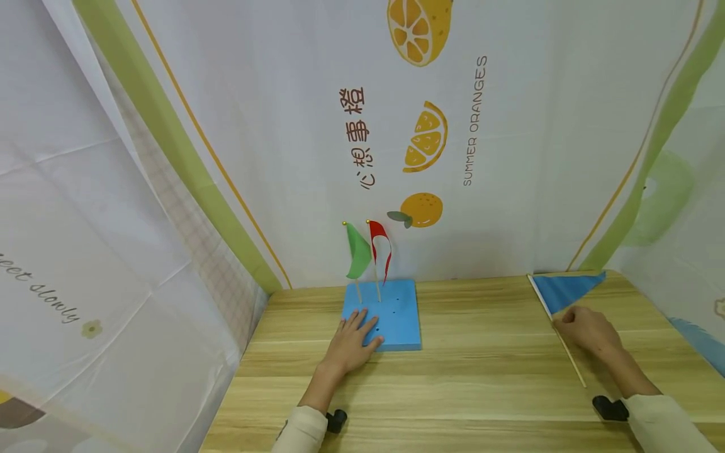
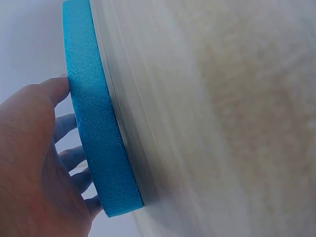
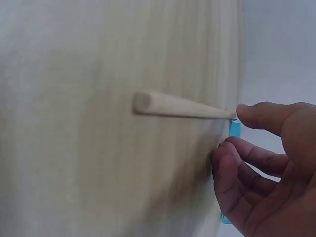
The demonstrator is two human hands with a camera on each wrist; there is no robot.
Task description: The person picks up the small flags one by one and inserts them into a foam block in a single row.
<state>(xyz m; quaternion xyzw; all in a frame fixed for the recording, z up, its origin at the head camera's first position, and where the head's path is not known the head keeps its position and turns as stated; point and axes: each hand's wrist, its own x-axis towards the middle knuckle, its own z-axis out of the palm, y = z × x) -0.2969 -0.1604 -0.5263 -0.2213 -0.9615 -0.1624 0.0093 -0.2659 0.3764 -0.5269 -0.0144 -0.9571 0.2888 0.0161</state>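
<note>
Head view: near the bench's (image 1: pixel 470 377) far edge, the left hand (image 1: pixel 348 346) lies spread on the blue block (image 1: pixel 406 330), gripping nothing; a knock could tilt the green flag (image 1: pixel 357 255) and red flag (image 1: pixel 378 230). The right hand (image 1: pixel 589 330) curls at the blue flag (image 1: pixel 563 290), by the far right corner.

Left wrist: fingers extended, ungrasping.

Right wrist: a thumb-finger gap shows; cannot tell whether the stick (image 3: pixel 177 105) is held. A loose pinch might let it roll.
</note>
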